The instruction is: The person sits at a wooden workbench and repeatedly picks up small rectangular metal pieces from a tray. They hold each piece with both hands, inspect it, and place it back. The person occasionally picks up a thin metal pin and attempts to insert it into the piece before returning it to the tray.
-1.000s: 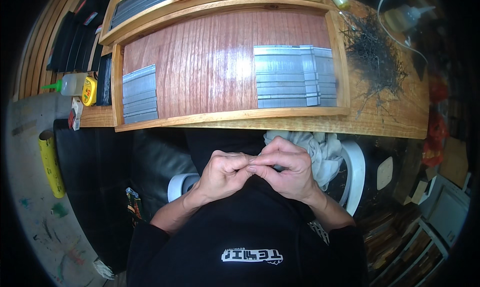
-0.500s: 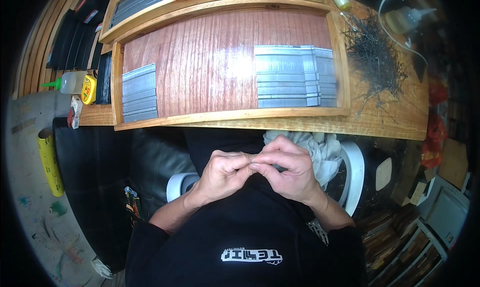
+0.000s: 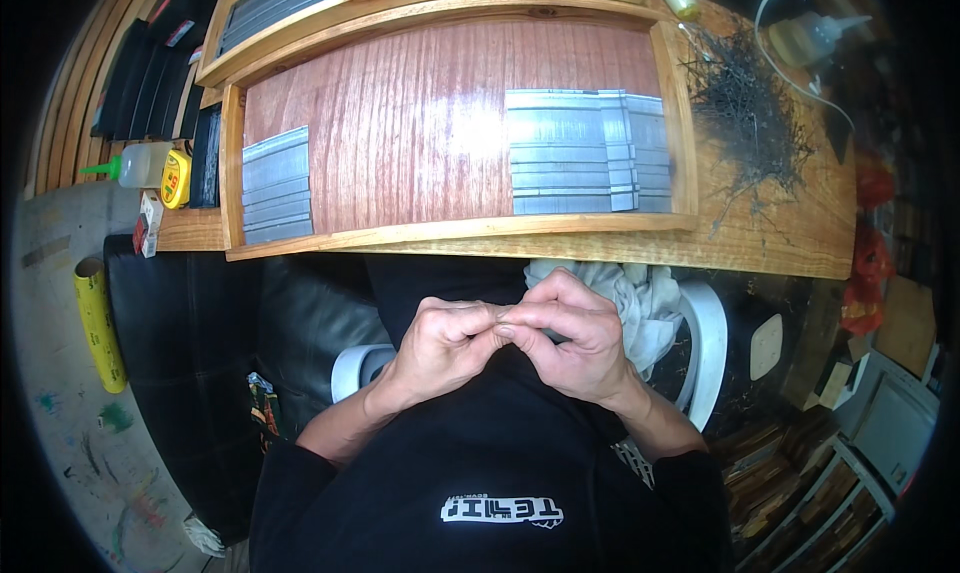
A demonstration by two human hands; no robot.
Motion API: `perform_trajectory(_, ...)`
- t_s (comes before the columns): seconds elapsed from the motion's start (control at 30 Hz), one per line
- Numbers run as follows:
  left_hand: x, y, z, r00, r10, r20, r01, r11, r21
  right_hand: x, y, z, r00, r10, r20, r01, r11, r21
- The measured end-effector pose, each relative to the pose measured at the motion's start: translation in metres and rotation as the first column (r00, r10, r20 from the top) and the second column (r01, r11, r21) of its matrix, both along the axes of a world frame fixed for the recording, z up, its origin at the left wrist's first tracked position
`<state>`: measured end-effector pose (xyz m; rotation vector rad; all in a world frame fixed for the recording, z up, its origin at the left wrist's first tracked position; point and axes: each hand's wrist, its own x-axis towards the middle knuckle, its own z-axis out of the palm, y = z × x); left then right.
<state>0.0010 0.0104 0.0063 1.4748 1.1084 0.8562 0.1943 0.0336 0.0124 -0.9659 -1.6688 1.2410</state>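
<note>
My left hand (image 3: 447,341) and my right hand (image 3: 572,335) meet fingertip to fingertip in front of my chest, below the table edge. Both are closed in a pinch. Whatever lies between the fingertips is too small or too hidden to name. Beyond them a shallow wooden tray (image 3: 450,235) with a reddish wood-grain bottom lies on the table. Inside it, flat grey strips (image 3: 276,183) are stacked in rows at the left end. A wider block of grey strips (image 3: 560,153) covers the right part, with a narrow upright column of them within.
A heap of thin dark wire-like pieces (image 3: 745,113) lies on the table (image 3: 780,248) right of the tray. At left stand a yellow tape measure (image 3: 176,178) and a green-tipped bottle (image 3: 145,163). A white cloth (image 3: 650,298) hangs by the white chair arm (image 3: 708,343). A yellow roll (image 3: 100,323) stands on the left.
Almost nothing differs. The hands keep their pinch, and the whole view has shifted very slightly.
</note>
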Motion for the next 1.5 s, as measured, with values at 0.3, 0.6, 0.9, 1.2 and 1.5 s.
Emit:
perform_trajectory(0.3, 0.004, -0.002, -0.001, 0.999, 0.019, 0.028, -0.017, 0.997, -0.069, 0.002, -0.001, -0.002, 0.999, -0.031, -0.008, 0.031, 0.999, -0.008)
perform_trajectory(0.6, 0.009, -0.001, 0.007, 0.970, 0.191, 0.149, -0.200, 0.978, 0.050, 0.052, 0.022, 0.039, 0.990, -0.140, 0.030, 0.140, 0.990, 0.023)
perform_trajectory(0.9, 0.006, 0.014, 0.018, 0.984, 0.109, 0.142, -0.122, 0.988, 0.092, 0.135, 0.054, 0.100, 0.793, -0.600, 0.110, 0.593, 0.800, 0.089)
perform_trajectory(1.2, 0.007, 0.046, 0.054, 0.994, -0.101, -0.038, 0.108, 0.902, 0.418, 0.021, 0.039, 0.078, 0.997, 0.047, 0.066, -0.062, 0.966, 0.252)
perform_trajectory(1.5, 0.009, 0.063, 0.042, 1.000, -0.007, 0.015, -0.001, 0.873, 0.488, 0.013, 0.068, 0.060, 0.992, 0.126, 0.019, -0.123, 0.902, 0.415)
